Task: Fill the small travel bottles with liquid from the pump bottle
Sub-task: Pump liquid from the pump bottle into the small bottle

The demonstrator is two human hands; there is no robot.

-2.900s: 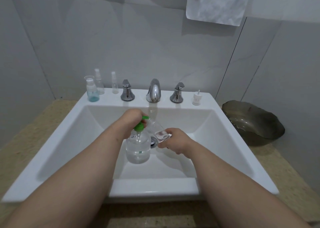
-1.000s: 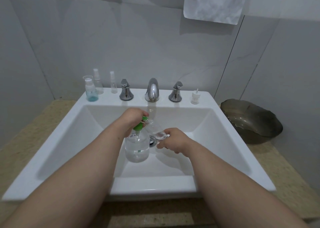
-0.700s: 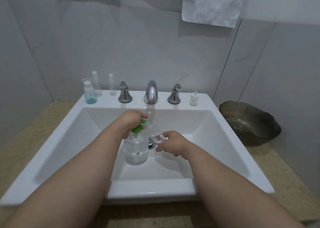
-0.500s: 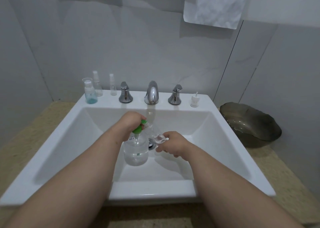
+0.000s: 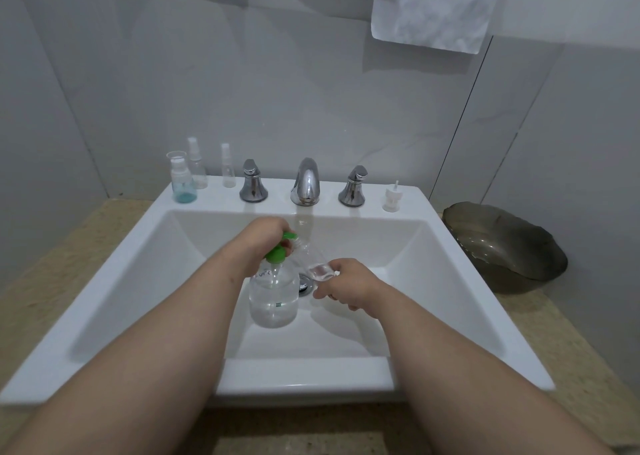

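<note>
A clear pump bottle (image 5: 274, 295) with a green pump head (image 5: 277, 252) stands in the white sink basin (image 5: 433, 274), about half full of clear liquid. My left hand (image 5: 265, 238) grips the pump head from above. My right hand (image 5: 343, 283) holds a small clear travel bottle (image 5: 313, 260), tilted with its mouth up against the pump nozzle. Three more small travel bottles stand on the sink's back left ledge: one with blue liquid (image 5: 181, 184) and two slim clear sprayers (image 5: 196, 163), (image 5: 227, 167). A small white spray cap (image 5: 393, 200) sits on the back right ledge.
A chrome faucet (image 5: 306, 182) with two handles (image 5: 252, 186), (image 5: 353, 187) stands at the back of the sink. A dark glass bowl (image 5: 502, 243) rests on the beige counter to the right. White towels (image 5: 433, 7) hang on the wall above.
Both hands and both bottles stay in nearly the same place over the drain. Only my head view has shifted slightly.
</note>
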